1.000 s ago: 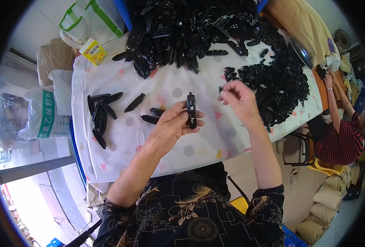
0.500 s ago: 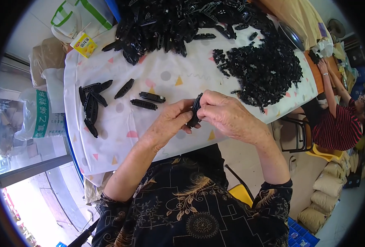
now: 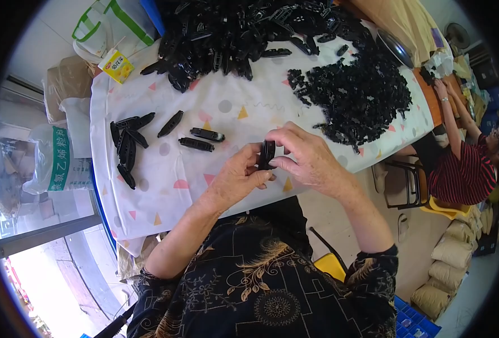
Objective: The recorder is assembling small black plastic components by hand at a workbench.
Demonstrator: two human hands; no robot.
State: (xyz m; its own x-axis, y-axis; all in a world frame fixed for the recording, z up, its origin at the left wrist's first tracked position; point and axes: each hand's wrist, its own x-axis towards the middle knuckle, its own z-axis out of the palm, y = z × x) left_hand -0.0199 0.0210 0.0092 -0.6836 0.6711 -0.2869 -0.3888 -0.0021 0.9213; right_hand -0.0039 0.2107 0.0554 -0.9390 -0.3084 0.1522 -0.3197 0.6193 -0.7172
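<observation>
Between my two hands, over the near edge of the table, a long black plastic part (image 3: 266, 154) is held roughly upright. My left hand (image 3: 242, 173) grips its left side with thumb and fingers. My right hand (image 3: 301, 155) has its fingers at the top end and its thumb lower on the right side. To the left on the cloth lie two similar black parts (image 3: 196, 144) side by side, a single one (image 3: 170, 124), and a loose cluster of several more (image 3: 127, 147). Any small piece inside my fingers is hidden.
A big heap of long black parts (image 3: 215, 42) covers the table's far side. Right of it spreads a pile of small black pieces (image 3: 353, 96). A yellow drink carton (image 3: 116, 66) stands far left. On the right, a person in a striped shirt (image 3: 462, 174) works at another table.
The black part has turned to stand more upright between my hands. My right fingers have shifted from a pinch at its side to span its top end and side.
</observation>
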